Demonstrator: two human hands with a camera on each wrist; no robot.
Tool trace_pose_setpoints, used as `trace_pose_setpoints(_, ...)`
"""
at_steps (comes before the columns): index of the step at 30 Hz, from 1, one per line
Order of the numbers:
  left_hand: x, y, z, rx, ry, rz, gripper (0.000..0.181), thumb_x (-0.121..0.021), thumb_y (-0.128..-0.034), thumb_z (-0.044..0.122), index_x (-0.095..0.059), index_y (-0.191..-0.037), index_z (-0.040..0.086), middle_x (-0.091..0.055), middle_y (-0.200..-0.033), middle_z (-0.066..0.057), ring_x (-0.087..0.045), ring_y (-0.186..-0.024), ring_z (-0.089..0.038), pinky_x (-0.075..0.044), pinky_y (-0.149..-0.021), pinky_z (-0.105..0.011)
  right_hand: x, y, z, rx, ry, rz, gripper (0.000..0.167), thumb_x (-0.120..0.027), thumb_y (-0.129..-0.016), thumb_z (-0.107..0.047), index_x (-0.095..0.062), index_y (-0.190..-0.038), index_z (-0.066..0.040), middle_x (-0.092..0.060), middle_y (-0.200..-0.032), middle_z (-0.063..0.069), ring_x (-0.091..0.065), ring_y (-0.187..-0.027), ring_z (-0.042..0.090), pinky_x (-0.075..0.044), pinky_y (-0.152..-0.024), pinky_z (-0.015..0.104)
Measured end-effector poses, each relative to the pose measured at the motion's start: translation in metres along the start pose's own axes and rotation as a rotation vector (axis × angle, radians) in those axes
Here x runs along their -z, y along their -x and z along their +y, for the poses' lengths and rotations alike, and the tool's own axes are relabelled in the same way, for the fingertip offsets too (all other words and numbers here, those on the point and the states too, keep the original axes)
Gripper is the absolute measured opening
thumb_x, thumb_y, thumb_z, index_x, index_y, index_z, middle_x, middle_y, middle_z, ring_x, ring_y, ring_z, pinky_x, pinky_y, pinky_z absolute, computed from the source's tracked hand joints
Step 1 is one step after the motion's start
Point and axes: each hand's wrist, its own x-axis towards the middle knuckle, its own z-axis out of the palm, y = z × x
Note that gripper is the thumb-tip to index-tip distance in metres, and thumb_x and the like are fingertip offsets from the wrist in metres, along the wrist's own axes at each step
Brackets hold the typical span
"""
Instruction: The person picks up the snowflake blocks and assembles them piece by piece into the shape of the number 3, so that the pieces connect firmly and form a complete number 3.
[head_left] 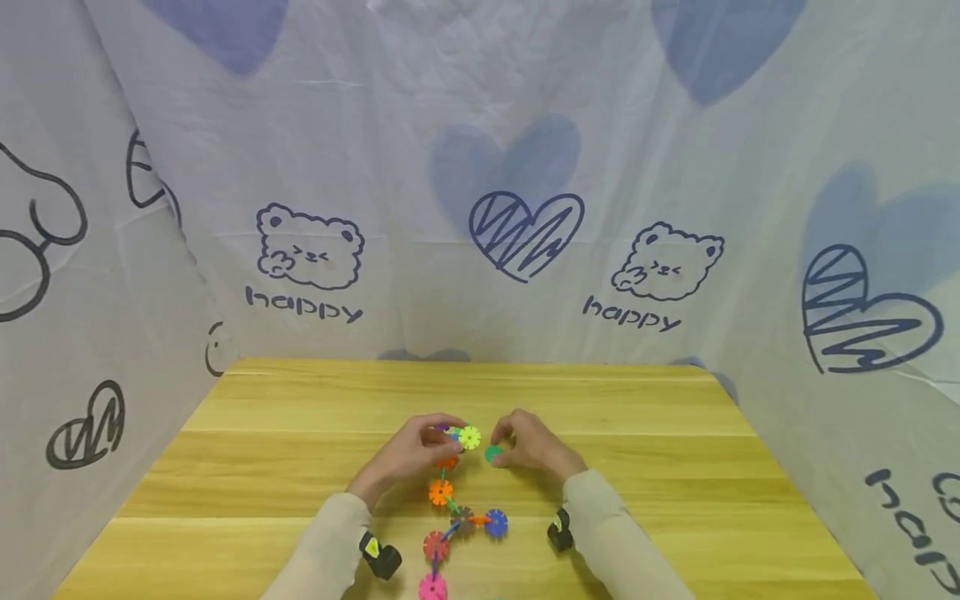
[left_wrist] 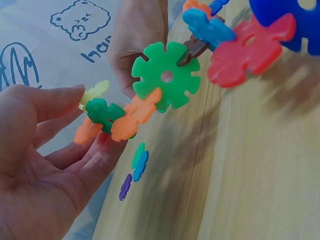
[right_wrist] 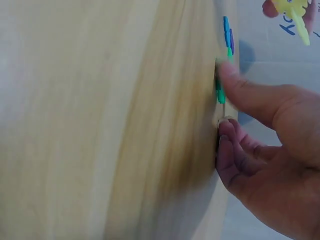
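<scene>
My left hand (head_left: 415,450) pinches one end of a linked chain of slotted plastic flower discs. A yellow disc (head_left: 469,437) sits at its fingertips, joined to a dark green disc (left_wrist: 103,114) and orange ones. The chain runs toward me through an orange disc (head_left: 440,492) and a dark disc, branching to a blue disc (head_left: 496,523) and a pink disc (head_left: 432,587). My right hand (head_left: 534,442) is low at the tabletop, thumb blurred at a loose green disc (right_wrist: 220,90). In the right wrist view a gap separates its other fingers from that disc.
Loose blue (left_wrist: 141,166) and purple (left_wrist: 125,187) discs lie with a light green disc (left_wrist: 138,155) on the wooden table (head_left: 637,417), beyond my left hand. White curtains (head_left: 397,167) with hearts and bears enclose the back and sides. Black wrist devices (head_left: 380,557) sit at both cuffs.
</scene>
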Motion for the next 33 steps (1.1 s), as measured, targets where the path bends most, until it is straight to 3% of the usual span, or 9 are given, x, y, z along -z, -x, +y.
trace_pose_setpoints(7,0.000,0.000,-0.001,-0.021,0.005,-0.005,0.040,-0.063,-0.1038,0.020,-0.060,-0.142,0.010,-0.071,-0.122,-0.021,-0.073,-0.106,-0.029,-0.060,-0.093,-0.047,0.003,0.001,-0.003,-0.010,-0.046,-0.041,0.019,-0.087,-0.082,-0.009,-0.069,-0.091,-0.008,-0.068,-0.087,0.002,-0.059,-0.081,0.014,-0.052,-0.075,0.029)
trace_pose_setpoints(12,0.001,0.002,-0.002,-0.008,-0.005,0.006,0.039,-0.064,-0.1032,0.021,-0.062,-0.140,0.010,-0.073,-0.120,-0.019,-0.073,-0.103,-0.026,-0.060,-0.092,-0.045,0.006,0.002,-0.007,-0.024,-0.121,-0.017,0.011,-0.081,-0.087,-0.007,-0.071,-0.090,-0.009,-0.067,-0.082,0.001,-0.060,-0.074,0.012,-0.052,-0.067,0.025)
trace_pose_setpoints(17,0.001,0.003,-0.003,0.005,-0.016,0.013,0.038,-0.064,-0.1034,0.021,-0.062,-0.139,0.010,-0.074,-0.117,-0.017,-0.074,-0.101,-0.025,-0.059,-0.093,-0.046,0.009,0.003,-0.013,0.020,-0.187,0.036,0.004,-0.077,-0.092,-0.010,-0.074,-0.094,-0.008,-0.071,-0.083,0.003,-0.065,-0.069,0.013,-0.055,-0.062,0.024)
trace_pose_setpoints(24,0.000,0.002,0.000,0.010,0.013,0.021,0.037,-0.063,-0.1039,0.019,-0.062,-0.140,0.008,-0.074,-0.116,-0.022,-0.074,-0.102,-0.031,-0.059,-0.092,-0.048,0.004,0.006,-0.020,0.110,-0.315,0.086,0.004,-0.075,-0.094,-0.007,-0.075,-0.097,-0.005,-0.071,-0.086,0.013,-0.072,-0.070,0.027,-0.059,-0.062,0.026)
trace_pose_setpoints(33,-0.001,0.003,-0.001,0.033,0.029,0.054,0.037,-0.063,-0.1037,0.020,-0.063,-0.139,0.010,-0.075,-0.118,-0.020,-0.075,-0.103,-0.029,-0.060,-0.093,-0.047,-0.002,0.007,-0.022,0.144,-0.259,0.199,0.004,-0.078,-0.090,-0.004,-0.076,-0.094,-0.003,-0.076,-0.087,0.013,-0.069,-0.072,0.009,-0.058,-0.065,0.020)
